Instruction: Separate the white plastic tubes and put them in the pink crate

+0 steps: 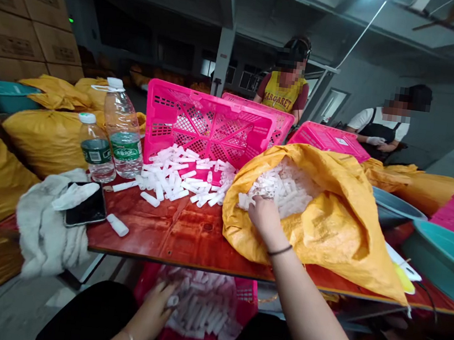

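Observation:
My right hand (pixel 265 217) reaches into the mouth of a yellow woven sack (pixel 337 223) full of small white plastic tubes (pixel 278 182). Its fingers are curled in among the tubes, and their tips are partly hidden; one tube (pixel 243 200) lies right beside them. Below the table edge, my left hand (pixel 156 306) is closed around a white plastic tube (pixel 172 300), whose round end pokes out near the thumb. This hand is over a pink crate (pixel 250 296) at my lap, which holds many more tubes, several lying side by side.
A tipped pink crate (pixel 214 107) spills tubes onto the red table (pixel 188 237). Two water bottles (pixel 123 145), a phone (pixel 88 210) and a towel (pixel 42 218) are at left. A teal basin (pixel 449 260) stands right. Two people (pixel 285 91) work beyond.

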`<action>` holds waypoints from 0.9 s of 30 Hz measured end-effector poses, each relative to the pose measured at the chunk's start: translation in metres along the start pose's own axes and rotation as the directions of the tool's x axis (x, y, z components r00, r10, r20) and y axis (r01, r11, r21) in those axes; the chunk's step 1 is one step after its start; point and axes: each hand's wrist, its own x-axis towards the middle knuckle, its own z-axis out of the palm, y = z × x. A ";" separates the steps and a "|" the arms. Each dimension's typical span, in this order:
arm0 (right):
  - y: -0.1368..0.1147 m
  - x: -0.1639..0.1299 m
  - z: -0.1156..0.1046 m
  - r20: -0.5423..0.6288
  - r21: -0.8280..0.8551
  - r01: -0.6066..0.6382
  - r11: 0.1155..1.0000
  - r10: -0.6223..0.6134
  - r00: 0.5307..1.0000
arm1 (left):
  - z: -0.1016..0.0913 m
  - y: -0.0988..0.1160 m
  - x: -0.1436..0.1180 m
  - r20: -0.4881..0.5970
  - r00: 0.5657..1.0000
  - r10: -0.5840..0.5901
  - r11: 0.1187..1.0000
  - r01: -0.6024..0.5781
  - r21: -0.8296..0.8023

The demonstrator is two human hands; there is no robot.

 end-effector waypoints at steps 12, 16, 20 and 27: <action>-0.051 0.006 0.013 0.140 0.309 0.014 0.951 -0.060 0.988 | -0.070 0.085 0.000 -0.038 0.991 -0.128 0.800 0.080 -0.594; -0.065 -0.053 0.001 0.108 0.567 0.109 0.817 -0.205 0.973 | -0.083 0.087 0.004 -0.127 0.972 -0.198 0.770 0.074 -0.634; -0.068 -0.110 -0.002 -0.040 0.863 0.179 0.472 -0.290 0.956 | -0.081 0.093 0.008 -0.148 0.980 -0.131 0.767 0.006 -0.641; -0.050 -0.118 -0.031 0.054 0.818 0.207 0.537 -0.430 0.901 | -0.102 0.118 0.002 -0.280 0.925 0.256 0.948 -0.296 -0.113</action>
